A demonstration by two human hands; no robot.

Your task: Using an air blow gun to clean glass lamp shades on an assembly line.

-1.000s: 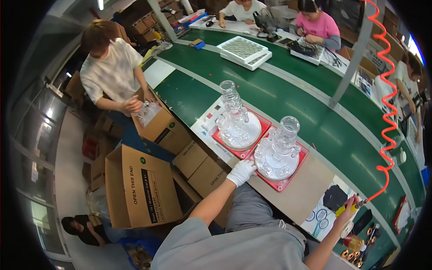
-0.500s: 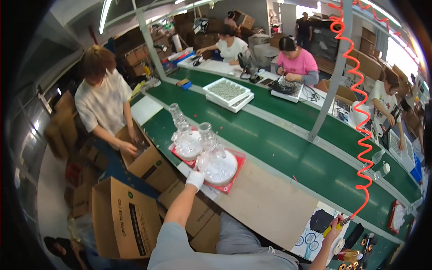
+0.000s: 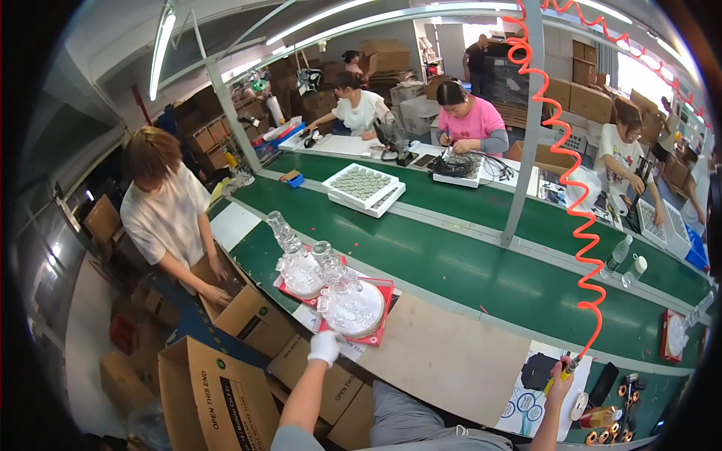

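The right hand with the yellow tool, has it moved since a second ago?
No: the right hand stays at the green belt's near edge, beside the orange coiled cord, though the camera itself swung.

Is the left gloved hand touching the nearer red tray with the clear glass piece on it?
Touching. In the head view the white-gloved left hand lies over the near edge of the nearer red tray, with no gap showing between them.

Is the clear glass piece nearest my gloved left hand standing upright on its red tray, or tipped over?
Upright. The clear glass piece stands with its neck pointing up from the round base, on the red tray. The gloved left hand is at the tray's near edge.
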